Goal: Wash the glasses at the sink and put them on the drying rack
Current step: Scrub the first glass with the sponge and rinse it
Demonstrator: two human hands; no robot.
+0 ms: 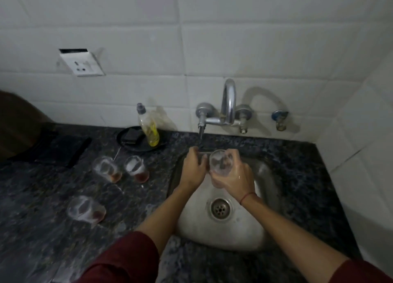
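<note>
**One glass in my hand over the sink, three waiting**

Head view: my right hand (236, 176) holds a glass (220, 162) above the back of the sink (223, 238), tipped so that its mouth faces up towards me. My fingers (234, 155) curl round its far side and my thumb wraps the near side, so the glass sits right in the grasp. My left hand (193, 170) is just beside the glass on its left, fingers bent at something dark under the tap (228, 100); I cannot tell whether they grip it.

On the worktop (42, 229) left of the sink stand three more glasses with reddish dregs: two side by side (107, 169) (137, 169) and one nearer me (86, 211). Behind them a soap bottle (148, 127) with yellow liquid stands on a dark round dish (123, 144).
</note>
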